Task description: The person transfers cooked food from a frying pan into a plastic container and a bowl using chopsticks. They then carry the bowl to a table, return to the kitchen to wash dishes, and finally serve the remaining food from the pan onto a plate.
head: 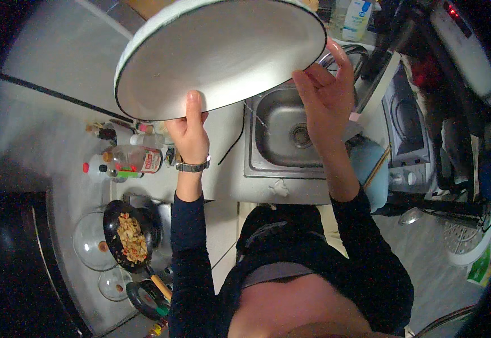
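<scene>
A large white dish [228, 55] with a thin dark rim is held up and tilted, its inner face towards me. My left hand [190, 135], with a metal-band watch [192, 164] on the wrist, grips the lower left edge, thumb on the inner face and fingers behind. At the right end of the rim, my right hand [328, 93] holds the dish with its thumb and fingers at the edge. Below the right part of the dish lies a stainless steel sink [271, 156] with a round drain. A thin streak, apparently water, runs from the lower rim towards the sink.
Seasoning bottles [133, 162] stand at the left. A wok [111, 219] of cooked food sits on the lower left, beside glass lids [87, 241]. A light-blue container [376, 169] with chopsticks [376, 167] is right of the sink. Crumpled tissue [280, 187] lies on the front counter edge.
</scene>
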{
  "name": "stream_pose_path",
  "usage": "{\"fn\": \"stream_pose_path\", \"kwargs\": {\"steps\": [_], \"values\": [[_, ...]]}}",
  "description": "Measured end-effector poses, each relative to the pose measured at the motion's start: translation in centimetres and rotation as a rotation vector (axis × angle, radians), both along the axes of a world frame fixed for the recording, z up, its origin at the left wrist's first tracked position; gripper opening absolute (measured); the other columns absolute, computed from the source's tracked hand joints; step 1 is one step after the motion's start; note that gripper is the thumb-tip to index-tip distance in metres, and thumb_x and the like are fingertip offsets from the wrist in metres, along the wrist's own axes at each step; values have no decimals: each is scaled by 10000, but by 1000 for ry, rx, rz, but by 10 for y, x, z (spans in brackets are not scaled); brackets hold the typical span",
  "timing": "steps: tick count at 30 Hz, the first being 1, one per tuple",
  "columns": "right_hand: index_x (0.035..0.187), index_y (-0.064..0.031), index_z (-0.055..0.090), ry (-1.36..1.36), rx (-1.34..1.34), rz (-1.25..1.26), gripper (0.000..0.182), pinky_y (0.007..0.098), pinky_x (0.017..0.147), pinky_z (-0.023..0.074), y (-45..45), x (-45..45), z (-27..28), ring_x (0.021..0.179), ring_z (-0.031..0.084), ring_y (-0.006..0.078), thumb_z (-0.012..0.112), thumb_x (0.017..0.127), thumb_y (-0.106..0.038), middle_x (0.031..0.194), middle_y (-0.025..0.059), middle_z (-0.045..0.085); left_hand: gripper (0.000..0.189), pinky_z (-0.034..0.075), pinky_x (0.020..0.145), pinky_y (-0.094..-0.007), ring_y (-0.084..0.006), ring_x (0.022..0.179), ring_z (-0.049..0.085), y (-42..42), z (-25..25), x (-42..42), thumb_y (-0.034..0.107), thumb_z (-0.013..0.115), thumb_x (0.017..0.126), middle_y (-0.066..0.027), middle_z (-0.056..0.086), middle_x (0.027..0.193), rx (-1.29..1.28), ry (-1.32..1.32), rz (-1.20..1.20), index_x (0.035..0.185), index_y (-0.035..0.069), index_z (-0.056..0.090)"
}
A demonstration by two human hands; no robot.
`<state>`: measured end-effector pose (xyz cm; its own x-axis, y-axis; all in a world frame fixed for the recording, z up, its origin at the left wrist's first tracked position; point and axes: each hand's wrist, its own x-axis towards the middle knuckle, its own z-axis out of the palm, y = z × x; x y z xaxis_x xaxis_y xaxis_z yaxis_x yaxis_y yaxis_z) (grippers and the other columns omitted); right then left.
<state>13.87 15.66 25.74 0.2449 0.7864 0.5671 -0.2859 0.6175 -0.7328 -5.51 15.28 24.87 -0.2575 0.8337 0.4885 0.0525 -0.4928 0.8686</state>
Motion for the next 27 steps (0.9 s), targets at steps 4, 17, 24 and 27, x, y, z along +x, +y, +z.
{"fn": "stream_pose_path", "kwargs": {"steps": [4,17,24,27], "values": [[1275,-69,267,-7,-12,-42,573,286,765,475,10,5,-6,871,583,175,568,793,4,944,119,596,190,432,522,-244,-125,644,556,16,-31,-21,166,556,833,-57,600,834,150,495,113,936,7,564],[1306,-114,253,-56,-16,209,476,352,832,462,-17,-11,-57,987,558,270,448,882,-209,1074,229,548,315,498,554,-298,-250,649,626,-45,-38,-34,84,632,691,-154,640,843,507,950,262,973,-53,596],[1265,-148,388,-455,-133,246,551,375,961,341,-14,-42,-97,1022,537,299,597,755,-172,1198,180,480,319,474,504,-290,-213,579,604,-92,-79,-74,105,664,704,-158,624,739,218,794,305,977,-43,589],[1138,-63,500,-378,-258,324,427,368,883,402,-23,-88,-107,971,561,291,615,727,-83,1283,153,390,297,469,500,-286,-183,584,600,-116,-125,-90,105,628,748,-157,621,736,-68,430,233,994,-49,566]]}}
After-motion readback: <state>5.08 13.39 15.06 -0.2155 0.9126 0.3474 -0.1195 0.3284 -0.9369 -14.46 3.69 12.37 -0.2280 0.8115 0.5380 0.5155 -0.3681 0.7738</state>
